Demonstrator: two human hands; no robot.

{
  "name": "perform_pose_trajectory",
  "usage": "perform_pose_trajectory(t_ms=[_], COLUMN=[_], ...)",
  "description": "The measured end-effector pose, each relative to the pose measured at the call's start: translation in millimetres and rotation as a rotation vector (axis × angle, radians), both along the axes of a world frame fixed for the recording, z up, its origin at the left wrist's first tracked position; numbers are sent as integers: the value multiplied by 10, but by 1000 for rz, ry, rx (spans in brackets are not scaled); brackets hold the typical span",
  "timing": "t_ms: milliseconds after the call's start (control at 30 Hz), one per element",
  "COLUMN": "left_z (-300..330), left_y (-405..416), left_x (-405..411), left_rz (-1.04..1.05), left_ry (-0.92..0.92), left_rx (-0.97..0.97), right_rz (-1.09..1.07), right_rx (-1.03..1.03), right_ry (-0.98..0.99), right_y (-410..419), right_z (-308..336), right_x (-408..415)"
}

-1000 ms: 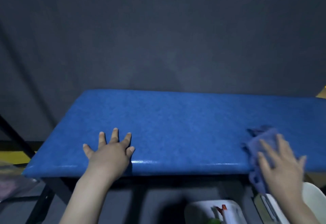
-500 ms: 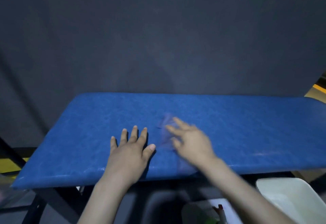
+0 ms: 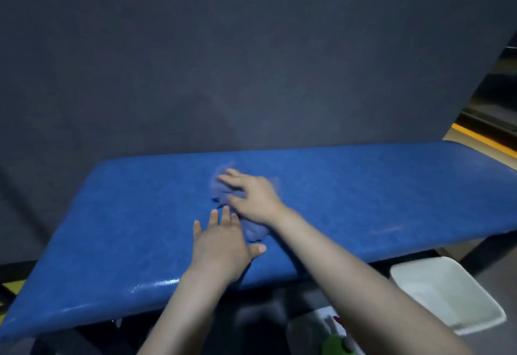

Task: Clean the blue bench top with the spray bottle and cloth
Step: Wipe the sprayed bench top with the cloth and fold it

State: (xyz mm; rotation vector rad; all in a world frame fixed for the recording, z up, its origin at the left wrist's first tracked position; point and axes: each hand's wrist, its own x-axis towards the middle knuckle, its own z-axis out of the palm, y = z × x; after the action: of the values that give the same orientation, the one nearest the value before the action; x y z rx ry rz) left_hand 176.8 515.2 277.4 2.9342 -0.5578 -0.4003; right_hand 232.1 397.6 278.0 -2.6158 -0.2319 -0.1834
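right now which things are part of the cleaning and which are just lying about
In the job: bench top, cloth, right hand pressing the cloth, left hand flat on the bench top.
Lying about: white tub, blurred green item below.

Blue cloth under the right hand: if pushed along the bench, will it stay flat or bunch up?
Probably floppy: the crumpled purple-blue cloth bunches in folds under the flat right hand. Likely light, since straight fingers alone press it. The glossy blue bench top looks slick, so it should glide easily.
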Motion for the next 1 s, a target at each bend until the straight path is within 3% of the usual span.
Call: perform_pose_trajectory(t_ms=[100,267,433,533,600,667,733,900,1000], left_z=[37,59,83,103,127,178,219,256,202], left_y=[8,-30,-363,-766,-1072,-1393,-1721,-2452,-2801], left_x=[-5,-4,-112,-186,-224,-252,-257,-251,-225], left_rz=[22,106,236,220,197,170,145,114,137], left_ry=[-4,25,-34,-51,-60,-69,-64,-61,-56], left_rx=[-72,-7,22,23,-16,-45,-58,-70,-89], right_rz=[235,179,-94,-404,-638,-728,-610,183,280], right_rx=[-177,-444,-448,-464,-355,-237,-214,-263,-332], right_ry=[2,-54,47,138,204,184,94,19,8], right_y=[342,-214,-1810,-3112,-3742,-3894,-3571,-2104,-2281], right_z=[21,18,77,105,132,114,53,-10,3], right_x=[277,512,452,178,14,68,256,541,704])
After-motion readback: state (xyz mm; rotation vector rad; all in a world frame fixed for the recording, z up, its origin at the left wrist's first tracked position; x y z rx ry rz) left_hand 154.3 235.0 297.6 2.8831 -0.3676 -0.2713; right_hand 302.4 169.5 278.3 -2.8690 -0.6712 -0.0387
